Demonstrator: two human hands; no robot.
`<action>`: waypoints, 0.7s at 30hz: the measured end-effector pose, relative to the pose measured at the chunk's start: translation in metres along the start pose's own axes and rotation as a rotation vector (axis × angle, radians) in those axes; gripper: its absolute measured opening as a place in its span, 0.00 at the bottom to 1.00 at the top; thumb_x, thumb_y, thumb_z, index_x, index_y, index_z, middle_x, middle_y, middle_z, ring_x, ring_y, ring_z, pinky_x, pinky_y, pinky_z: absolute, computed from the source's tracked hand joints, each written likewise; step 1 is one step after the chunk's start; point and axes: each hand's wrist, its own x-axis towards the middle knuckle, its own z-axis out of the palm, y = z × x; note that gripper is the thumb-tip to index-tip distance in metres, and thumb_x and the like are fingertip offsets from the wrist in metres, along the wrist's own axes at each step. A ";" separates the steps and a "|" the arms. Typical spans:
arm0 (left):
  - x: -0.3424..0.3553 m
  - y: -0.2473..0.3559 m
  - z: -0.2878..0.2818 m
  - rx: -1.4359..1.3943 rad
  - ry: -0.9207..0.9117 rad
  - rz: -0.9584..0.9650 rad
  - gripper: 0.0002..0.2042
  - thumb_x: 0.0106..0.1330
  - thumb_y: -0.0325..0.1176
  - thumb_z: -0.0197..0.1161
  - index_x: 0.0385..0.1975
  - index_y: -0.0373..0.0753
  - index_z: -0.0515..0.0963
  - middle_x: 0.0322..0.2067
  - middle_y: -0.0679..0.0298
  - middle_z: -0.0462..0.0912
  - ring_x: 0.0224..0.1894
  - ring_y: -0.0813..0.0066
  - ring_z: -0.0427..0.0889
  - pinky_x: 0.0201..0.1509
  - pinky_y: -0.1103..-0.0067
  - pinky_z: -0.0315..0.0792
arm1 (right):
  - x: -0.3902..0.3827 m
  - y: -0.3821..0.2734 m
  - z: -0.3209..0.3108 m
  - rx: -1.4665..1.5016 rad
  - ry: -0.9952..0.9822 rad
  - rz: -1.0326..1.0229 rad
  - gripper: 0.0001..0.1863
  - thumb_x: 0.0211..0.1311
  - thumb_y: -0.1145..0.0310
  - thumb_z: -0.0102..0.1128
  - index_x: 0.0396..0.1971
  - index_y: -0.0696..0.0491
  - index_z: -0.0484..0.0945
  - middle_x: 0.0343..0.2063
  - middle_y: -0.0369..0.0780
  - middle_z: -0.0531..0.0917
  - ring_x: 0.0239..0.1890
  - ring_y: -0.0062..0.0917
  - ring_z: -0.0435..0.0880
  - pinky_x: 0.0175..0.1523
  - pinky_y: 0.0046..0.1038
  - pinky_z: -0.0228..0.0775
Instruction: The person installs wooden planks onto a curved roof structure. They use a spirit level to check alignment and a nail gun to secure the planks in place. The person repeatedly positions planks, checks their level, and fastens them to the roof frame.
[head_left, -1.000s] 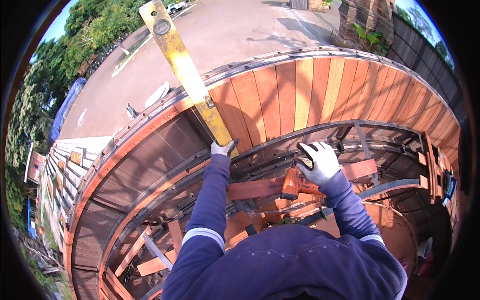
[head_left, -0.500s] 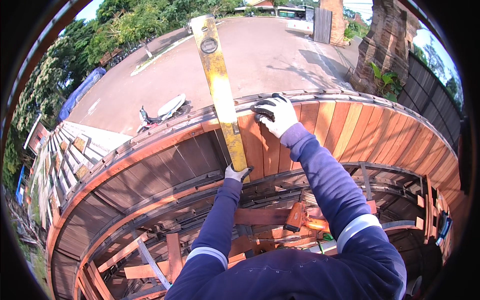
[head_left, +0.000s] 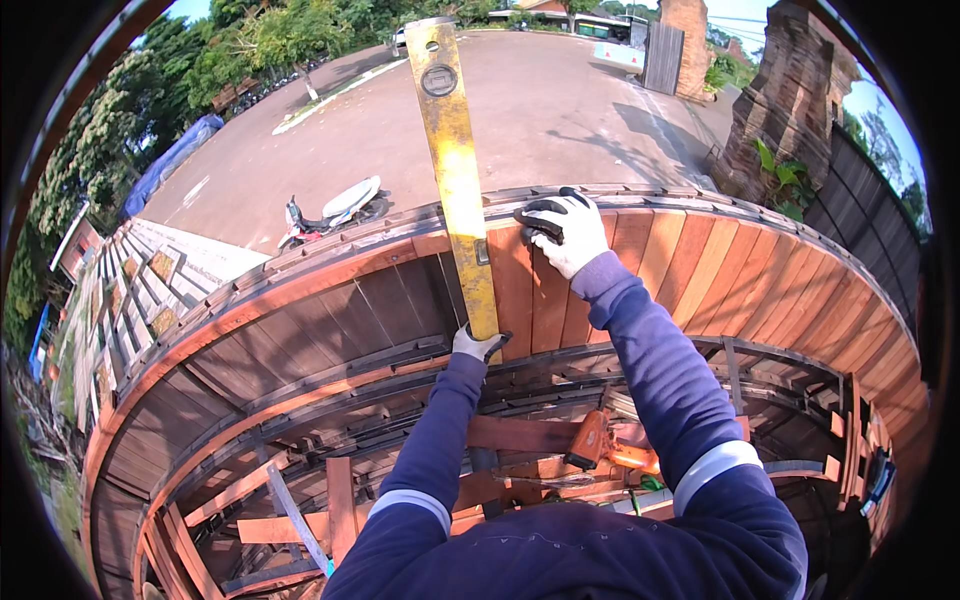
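Note:
A long yellow spirit level (head_left: 455, 160), worn and with a round vial near its top, stands tilted against the curved wooden wall. My left hand (head_left: 478, 345), in a white glove with dark fingertips, is closed around its lower end. The level lies along the left edge of the reddish planks (head_left: 640, 250). My right hand (head_left: 570, 232), gloved the same way, has its fingers curled at the upper edge of a plank (head_left: 518, 290) just right of the level. Its fingertips are partly hidden.
An orange-and-black power tool (head_left: 590, 440) lies below, among loose timber (head_left: 345, 505) and curved framing. Left of the level, dark boards (head_left: 330, 330) line the frame. Past the wall are a parked motorbike (head_left: 335, 212), a paved yard (head_left: 330, 140) and a rough rock-like pillar (head_left: 785, 110).
The view has shifted slightly, so the level, yard and hands appear a little farther right. Both hands keep their holds, and the level looks much the same against the planks.

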 end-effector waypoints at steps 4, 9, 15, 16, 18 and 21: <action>0.003 -0.007 -0.003 0.021 -0.015 -0.019 0.20 0.49 0.28 0.76 0.42 0.32 0.79 0.36 0.62 0.85 0.37 0.77 0.82 0.45 0.79 0.76 | 0.001 -0.001 0.000 -0.008 -0.005 0.002 0.13 0.49 0.61 0.64 0.38 0.43 0.84 0.41 0.34 0.83 0.49 0.31 0.77 0.61 0.38 0.62; 0.006 -0.011 -0.003 0.051 -0.020 -0.026 0.20 0.49 0.30 0.76 0.42 0.32 0.79 0.36 0.61 0.85 0.37 0.76 0.82 0.45 0.78 0.76 | 0.001 -0.002 -0.003 0.004 0.001 0.000 0.13 0.50 0.61 0.64 0.37 0.43 0.84 0.41 0.34 0.83 0.48 0.31 0.77 0.60 0.39 0.62; 0.006 -0.009 -0.001 0.063 -0.006 -0.012 0.20 0.49 0.28 0.76 0.41 0.31 0.79 0.36 0.62 0.85 0.36 0.77 0.82 0.44 0.79 0.76 | -0.001 -0.002 -0.002 0.007 0.027 -0.021 0.13 0.50 0.61 0.65 0.37 0.44 0.84 0.41 0.34 0.83 0.48 0.32 0.77 0.61 0.39 0.62; 0.006 -0.011 -0.003 0.025 -0.008 -0.005 0.20 0.49 0.28 0.76 0.41 0.31 0.79 0.36 0.62 0.85 0.36 0.77 0.82 0.44 0.79 0.76 | 0.001 -0.003 -0.002 0.009 0.025 -0.020 0.13 0.50 0.61 0.64 0.37 0.44 0.84 0.41 0.34 0.83 0.48 0.32 0.77 0.61 0.39 0.61; 0.004 -0.010 -0.002 -0.016 0.000 0.007 0.17 0.50 0.24 0.74 0.40 0.31 0.79 0.35 0.64 0.84 0.34 0.78 0.82 0.41 0.80 0.76 | -0.001 -0.003 -0.003 0.007 0.016 -0.008 0.13 0.50 0.61 0.64 0.38 0.44 0.84 0.41 0.34 0.83 0.48 0.32 0.77 0.62 0.39 0.61; 0.002 -0.004 0.004 -0.024 0.022 0.013 0.13 0.52 0.18 0.69 0.38 0.32 0.78 0.33 0.65 0.83 0.31 0.78 0.81 0.37 0.81 0.77 | -0.002 0.003 0.000 0.017 0.000 0.011 0.13 0.51 0.61 0.64 0.38 0.44 0.84 0.41 0.34 0.83 0.49 0.32 0.77 0.62 0.39 0.60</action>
